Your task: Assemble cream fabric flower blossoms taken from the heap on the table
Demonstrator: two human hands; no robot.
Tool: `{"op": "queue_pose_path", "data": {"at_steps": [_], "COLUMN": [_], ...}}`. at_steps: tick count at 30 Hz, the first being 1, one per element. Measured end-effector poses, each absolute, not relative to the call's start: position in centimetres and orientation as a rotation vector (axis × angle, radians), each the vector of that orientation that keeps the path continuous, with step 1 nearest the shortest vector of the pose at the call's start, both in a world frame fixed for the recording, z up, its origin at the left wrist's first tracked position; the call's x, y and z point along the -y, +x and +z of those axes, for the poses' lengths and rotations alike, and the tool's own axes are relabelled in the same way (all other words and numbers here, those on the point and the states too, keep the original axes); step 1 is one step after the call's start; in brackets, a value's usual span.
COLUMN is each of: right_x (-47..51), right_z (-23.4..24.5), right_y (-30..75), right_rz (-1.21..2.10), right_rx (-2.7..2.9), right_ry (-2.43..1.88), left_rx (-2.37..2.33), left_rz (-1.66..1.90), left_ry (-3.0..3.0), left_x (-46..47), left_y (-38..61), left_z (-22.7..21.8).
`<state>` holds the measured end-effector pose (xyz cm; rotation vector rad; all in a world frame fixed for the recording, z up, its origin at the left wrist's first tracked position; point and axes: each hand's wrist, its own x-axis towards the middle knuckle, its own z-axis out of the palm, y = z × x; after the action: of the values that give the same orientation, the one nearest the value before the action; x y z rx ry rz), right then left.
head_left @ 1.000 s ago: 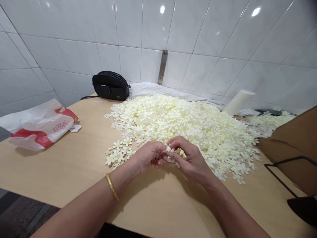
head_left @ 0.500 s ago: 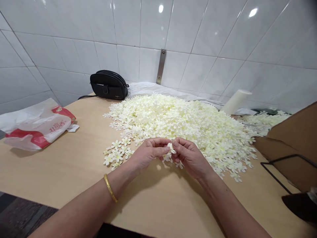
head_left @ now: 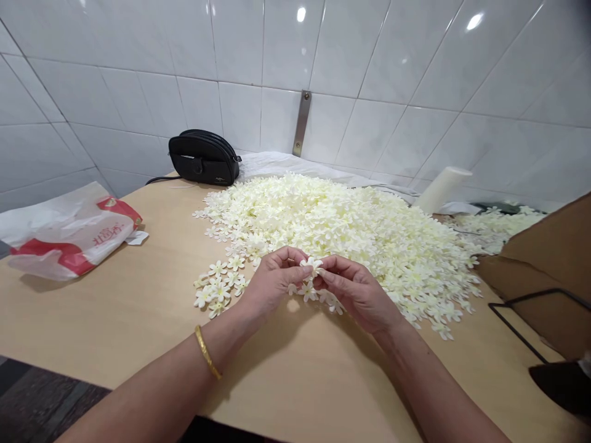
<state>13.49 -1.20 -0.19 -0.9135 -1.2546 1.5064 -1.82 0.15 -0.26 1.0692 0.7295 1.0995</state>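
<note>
1. Our left grip (head_left: pixel 272 280) and right grip (head_left: pixel 355 289) both pinch one cream flower (head_left: pixel 310 264), held between them.
2. We judge it light, soft and easily creased; hold it by the petal edges.
3. The loose pile (head_left: pixel 351 227) lies just beyond.

In the grip I see a flower (head_left: pixel 310 264), creamy white with a pale yellow centre. Beyond the grip the pile (head_left: pixel 341 224) shows that same cream and yellow. Under the grip the table (head_left: pixel 138 301) is plain light tan. Nearer me, a gold bangle (head_left: pixel 206 352). Far left of the grip, a white bag (head_left: pixel 69 237) with red bands and lettering; behind it a black purse (head_left: pixel 203 159). Right of the grip, a brown box (head_left: pixel 549 258). Glossy white tiles (head_left: pixel 369 61), grey grout
</note>
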Motion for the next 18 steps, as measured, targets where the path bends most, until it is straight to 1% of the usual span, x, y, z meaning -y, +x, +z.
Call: {"op": "queue_pose_path", "data": {"at_steps": [6, 8, 13, 18], "right_x": [1.1, 1.1, 1.0, 0.9], "right_z": [-0.7, -0.9, -1.1, -1.2], "right_y": [12.9, 12.8, 13.0, 13.4], "right_rz": [1.445, 1.424, 1.342, 1.332], "right_rx": [1.268, 1.279, 1.366, 1.435], "right_ry": [-0.909, -0.914, -0.957, -0.989], "left_rx": [-0.796, -0.823, -0.803, -0.861], "left_rz": [1.191, 1.152, 0.903, 0.903], "left_ry": [1.187, 1.141, 0.928, 1.129], "left_x": [0.3, 0.0, -0.7, -0.6], "left_y": [-1.7, -1.7, -2.0, -2.2], "left_z": [0.0, -0.3, -0.6, -0.3]}}
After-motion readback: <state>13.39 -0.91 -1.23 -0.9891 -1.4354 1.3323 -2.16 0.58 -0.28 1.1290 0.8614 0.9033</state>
